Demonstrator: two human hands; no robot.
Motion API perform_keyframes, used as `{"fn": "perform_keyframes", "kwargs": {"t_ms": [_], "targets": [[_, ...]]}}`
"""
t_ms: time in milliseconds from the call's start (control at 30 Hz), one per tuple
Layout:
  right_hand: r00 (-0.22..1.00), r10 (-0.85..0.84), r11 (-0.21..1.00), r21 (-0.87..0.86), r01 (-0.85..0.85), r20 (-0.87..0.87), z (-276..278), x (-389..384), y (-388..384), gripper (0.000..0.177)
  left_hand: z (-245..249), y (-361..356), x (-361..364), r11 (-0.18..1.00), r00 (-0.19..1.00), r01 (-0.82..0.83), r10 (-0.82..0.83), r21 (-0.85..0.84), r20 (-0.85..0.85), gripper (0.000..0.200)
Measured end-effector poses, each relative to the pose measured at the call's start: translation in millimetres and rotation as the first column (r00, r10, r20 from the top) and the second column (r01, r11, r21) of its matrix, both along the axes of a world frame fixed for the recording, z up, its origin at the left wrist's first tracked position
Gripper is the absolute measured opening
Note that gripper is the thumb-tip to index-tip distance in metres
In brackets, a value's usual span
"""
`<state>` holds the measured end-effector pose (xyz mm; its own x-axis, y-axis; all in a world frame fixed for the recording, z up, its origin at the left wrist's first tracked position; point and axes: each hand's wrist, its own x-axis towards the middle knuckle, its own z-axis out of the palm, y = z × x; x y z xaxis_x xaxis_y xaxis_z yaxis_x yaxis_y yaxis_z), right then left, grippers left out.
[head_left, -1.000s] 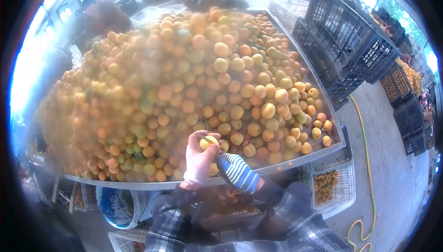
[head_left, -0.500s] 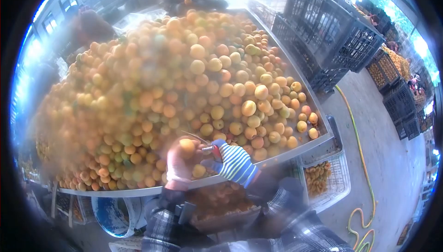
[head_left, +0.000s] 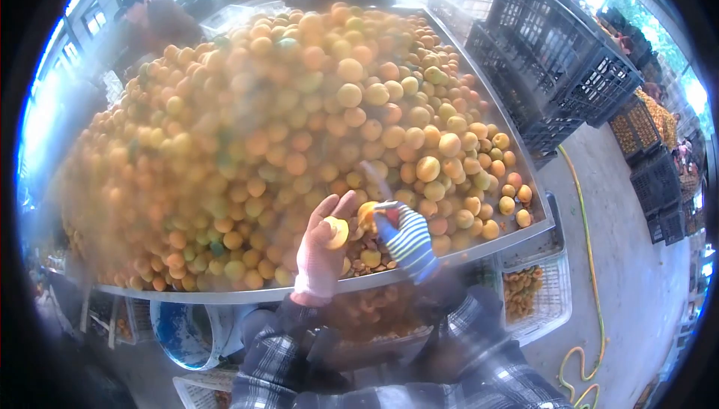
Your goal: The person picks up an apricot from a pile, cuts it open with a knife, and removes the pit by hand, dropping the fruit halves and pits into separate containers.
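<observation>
Fruit half (head_left: 336, 233) in left hand's (head_left: 318, 248) grip, no readable writing.

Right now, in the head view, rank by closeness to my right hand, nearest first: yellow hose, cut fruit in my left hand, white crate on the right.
1. Cut fruit, in your left hand, left of your right hand.
2. White crate, low on the right.
3. Yellow hose, on the floor, farther right.
</observation>
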<state>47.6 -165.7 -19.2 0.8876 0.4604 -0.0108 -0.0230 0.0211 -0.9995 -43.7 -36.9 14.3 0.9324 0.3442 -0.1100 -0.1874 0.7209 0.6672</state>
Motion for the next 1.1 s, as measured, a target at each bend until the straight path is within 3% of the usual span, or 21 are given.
{"fn": "perform_keyframes", "kwargs": {"t_ms": [33, 100, 167, 233, 267, 300, 367, 400, 433, 500, 567, 633, 700, 833, 900, 1033, 1100], "targets": [[0.995, 0.061, 0.998, -0.009, -0.06, 0.08, -10.2, -3.9, 3.8, 0.025, -5.9, 4.1, 2.3, 1.0, 1.0, 0.008, -0.008, -0.012, 0.019, 0.063], [0.937, 0.202, 0.912, -0.404, -0.074, 0.285, -11.9, -10.1, 9.4, 0.037, -23.8, 3.3, 2.9, 0.999, 0.999, 0.011, -0.01, -0.031, 0.04, 0.059], [0.974, 0.165, 0.953, -0.278, -0.118, 0.153, -20.1, -16.2, 15.1, 0.032, -38.6, 2.3, 1.7, 0.994, 0.996, -0.084, 0.082, -0.073, -0.034, 0.05], [0.973, 0.112, 0.981, -0.178, -0.076, 0.203, -16.2, -17.9, 18.9, 0.029, -34.1, 3.0, 1.8, 0.978, 0.976, -0.135, 0.103, -0.162, -0.191, 0.043], [0.967, 0.049, 0.997, -0.072, -0.032, 0.25, -13.2, -16.8, 20.0, 0.027, -38.7, 2.2, 5.6, 0.963, 0.959, -0.203, 0.158, -0.178, -0.236, 0.044], [0.968, 0.046, 0.997, -0.072, -0.03, 0.245, -8.9, -15.0, 19.6, 0.027, -39.2, 1.7, 4.6, 0.963, 0.958, -0.201, 0.155, -0.177, -0.241, 0.044], [0.984, -0.06, 0.978, 0.187, 0.092, -0.168, 6.2, -10.0, 15.9, 0.021, -35.3, -2.1, 3.0, 0.993, 0.985, -0.099, 0.09, -0.056, -0.148, 0.048], [0.954, -0.048, 0.916, 0.369, 0.161, -0.296, 16.5, -10.1, 15.1, 0.02, -30.6, -7.7, 1.9, 0.998, 0.973, -0.066, 0.063, -0.009, -0.223, 0.053], [0.934, -0.039, 0.873, 0.443, 0.205, -0.355, 15.6, -3.5, 14.5, 0.021, -28.5, -12.6, -0.6, 0.998, 0.971, -0.055, 0.05, -0.015, -0.232, 0.053], [0.945, -0.008, 0.798, 0.567, 0.204, -0.328, 29.9, -2.0, 12.2, 0.025, -28.9, -22.5, -3.6, 0.959, 0.969, 0.091, -0.023, 0.268, -0.244, 0.065], [0.938, -0.062, 0.79, 0.557, 0.255, -0.341, 43.4, -1.7, 10.4, 0.033, -37.9, -33.2, -4.7, 0.941, 0.972, 0.095, -0.017, 0.324, -0.235, 0.068], [0.942, -0.17, 0.831, 0.471, 0.296, -0.291, 49.5, -1.0, 8.8, 0.036, -31.5, -40.9, -7.3, 0.961, 0.947, 0.181, -0.112, 0.211, -0.302, 0.066], [0.937, -0.17, 0.818, 0.486, 0.308, -0.306, 48.5, -1.1, 6.9, 0.034, -32.9, -47.7, -5.6, 0.965, 0.944, 0.172, -0.104, 0.199, -0.315, 0.063], [0.944, -0.21, 0.806, 0.503, 0.314, -0.254, 47.2, -2.7, 7.6, 0.028, -36.5, -57.8, 0.0, 0.96, 0.958, 0.074, 0.007, 0.271, -0.285, 0.059], [0.931, -0.307, 0.809, 0.46, 0.365, -0.199, 46.4, -5.3, 9.1, 0.024, -34.2, -59.7, 1.4, 0.95, 0.959, 0.047, 0.045, 0.31, -0.281, 0.058], [0.876, -0.337, 0.764, 0.445, 0.468, -0.344, 27.0, 5.4, 11.8, 0.031, -25.8, -60.7, 1.5, 0.874, 0.972, 0.023, 0.093, 0.485, -0.214, 0.057], [0.822, -0.083, 0.749, 0.509, 0.425, -0.563, 24.4, 9.4, 5.2, 0.038, -25.4, -59.5, 2.6, 0.847, 0.976, 0.026, 0.095, 0.53, -0.198, 0.057]]}}
